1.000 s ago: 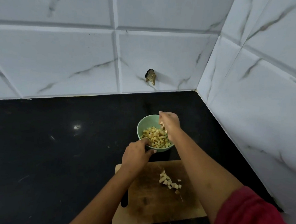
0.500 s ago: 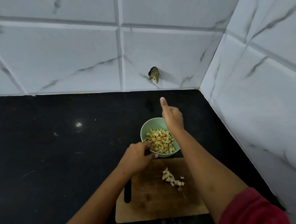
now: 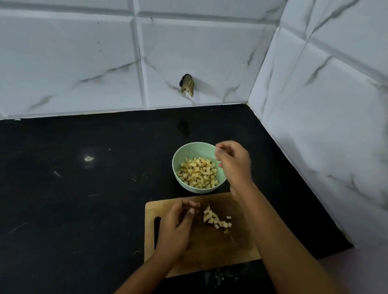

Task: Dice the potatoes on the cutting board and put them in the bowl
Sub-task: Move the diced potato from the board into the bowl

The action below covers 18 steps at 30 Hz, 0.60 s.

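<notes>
Listing the remainder: a small heap of potato dice (image 3: 216,219) on the cutting board (image 3: 205,249), just right of our left hand (image 3: 176,227), whose fingers curl loosely and hold nothing. Our right hand (image 3: 233,163), likewise loosely curled with nothing seen in it, hangs over the right rim of the bowl (image 3: 183,152), well filled with dice. We judge the left hand nearer the heap, which slants far-left to near-right.
</notes>
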Each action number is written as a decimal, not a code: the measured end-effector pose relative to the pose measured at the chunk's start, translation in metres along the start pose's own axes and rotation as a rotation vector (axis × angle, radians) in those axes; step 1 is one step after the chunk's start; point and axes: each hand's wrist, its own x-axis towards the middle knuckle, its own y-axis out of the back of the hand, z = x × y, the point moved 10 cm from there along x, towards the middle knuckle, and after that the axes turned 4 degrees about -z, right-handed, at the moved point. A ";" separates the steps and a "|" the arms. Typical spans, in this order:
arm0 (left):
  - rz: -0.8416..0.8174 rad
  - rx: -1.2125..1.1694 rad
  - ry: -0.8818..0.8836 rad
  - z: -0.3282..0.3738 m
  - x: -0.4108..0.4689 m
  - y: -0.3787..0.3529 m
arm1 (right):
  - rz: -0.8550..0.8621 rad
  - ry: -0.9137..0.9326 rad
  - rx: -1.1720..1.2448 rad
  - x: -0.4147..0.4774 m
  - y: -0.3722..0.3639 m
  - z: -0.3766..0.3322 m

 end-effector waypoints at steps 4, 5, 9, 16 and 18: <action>0.004 -0.191 0.120 -0.013 0.000 -0.014 | 0.108 -0.098 0.101 -0.054 0.033 0.039; 0.009 -0.241 0.161 -0.016 0.001 -0.018 | 0.111 -0.089 -0.022 -0.067 0.036 0.051; 0.016 -0.417 0.265 -0.022 0.005 -0.026 | -0.096 -0.086 -0.687 -0.098 0.000 0.098; 0.087 -0.419 0.250 -0.022 0.009 -0.018 | -0.266 0.187 -0.669 -0.113 -0.063 0.085; 0.115 -0.402 0.254 -0.024 0.009 -0.014 | -0.340 0.335 -0.634 -0.115 -0.063 0.073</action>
